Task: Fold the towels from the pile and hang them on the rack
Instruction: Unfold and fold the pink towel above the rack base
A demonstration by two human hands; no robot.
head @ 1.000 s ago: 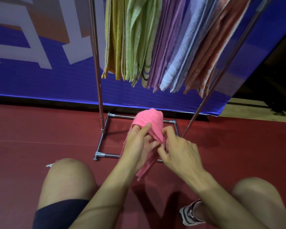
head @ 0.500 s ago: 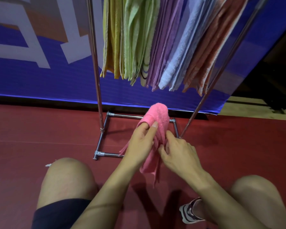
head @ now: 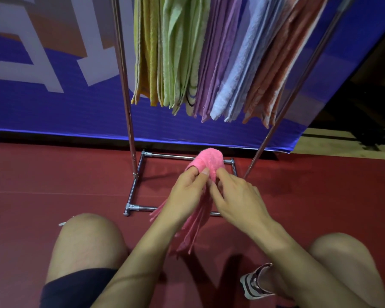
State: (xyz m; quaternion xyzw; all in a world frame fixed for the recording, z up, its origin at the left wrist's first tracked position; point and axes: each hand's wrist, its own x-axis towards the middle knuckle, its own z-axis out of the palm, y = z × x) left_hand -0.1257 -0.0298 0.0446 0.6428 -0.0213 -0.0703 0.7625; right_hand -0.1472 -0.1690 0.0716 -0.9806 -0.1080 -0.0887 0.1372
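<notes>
Knees bent, crouched on the red floor (head: 53,185). My left hand (head: 185,196) and right hand (head: 238,201), fingers pinching the pink towel (head: 209,161), hold it up mid-air in front of the rack (head: 127,107), bunched over the fingertips, likely to find edges for folding. One pink towel; roughly five colour groups hang beyond.

The fuzzy pink terry-cloth towel (head: 210,161) looks matt; the shiny chrome metal rack (head: 126,90) behind it gleams smooth.
</notes>
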